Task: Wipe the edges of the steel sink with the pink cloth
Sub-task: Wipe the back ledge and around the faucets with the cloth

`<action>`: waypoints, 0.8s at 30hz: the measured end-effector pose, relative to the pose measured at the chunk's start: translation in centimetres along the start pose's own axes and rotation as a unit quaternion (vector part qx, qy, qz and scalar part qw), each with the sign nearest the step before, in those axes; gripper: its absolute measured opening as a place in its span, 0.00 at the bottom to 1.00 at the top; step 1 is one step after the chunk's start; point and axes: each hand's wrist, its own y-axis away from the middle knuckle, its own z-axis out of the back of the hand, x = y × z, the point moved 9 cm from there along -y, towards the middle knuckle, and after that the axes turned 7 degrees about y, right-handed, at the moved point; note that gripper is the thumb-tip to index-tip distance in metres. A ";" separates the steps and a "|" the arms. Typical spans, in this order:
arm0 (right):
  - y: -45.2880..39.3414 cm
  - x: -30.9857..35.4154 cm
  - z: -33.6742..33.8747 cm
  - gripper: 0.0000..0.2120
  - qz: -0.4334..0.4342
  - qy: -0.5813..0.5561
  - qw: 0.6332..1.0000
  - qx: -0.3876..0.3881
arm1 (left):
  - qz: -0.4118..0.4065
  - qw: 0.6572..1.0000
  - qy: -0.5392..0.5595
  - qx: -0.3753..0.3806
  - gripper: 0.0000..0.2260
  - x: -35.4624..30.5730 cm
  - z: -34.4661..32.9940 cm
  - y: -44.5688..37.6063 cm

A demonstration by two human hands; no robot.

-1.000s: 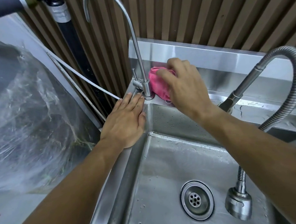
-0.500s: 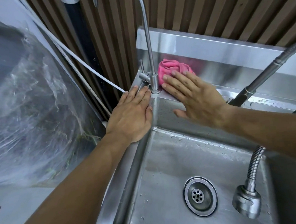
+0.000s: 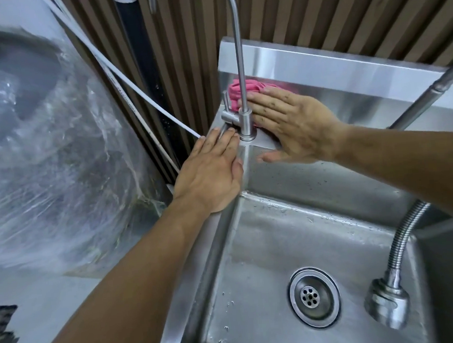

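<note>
Right hand point(image 3: 294, 123) flat, fingers straight, pressing pink cloth point(image 3: 241, 90) into sink point(image 3: 220, 252) back-left corner, left hand point(image 3: 209, 172) flat on left edge, thin tap point(image 3: 243, 100) between them.

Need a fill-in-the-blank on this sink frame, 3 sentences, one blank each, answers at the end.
1. The right hand presses a cloth whose colour is ____.
2. The left hand lies flat on the sink's ____ rim.
3. The cloth sits just behind the thin ____.

Answers: pink; left; faucet
</note>
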 end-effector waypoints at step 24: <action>-0.3 -0.8 -1.0 0.43 0.027 -0.006 0.999 -0.026 | 0.018 1.000 0.004 -0.007 0.27 0.6 -0.2 0.9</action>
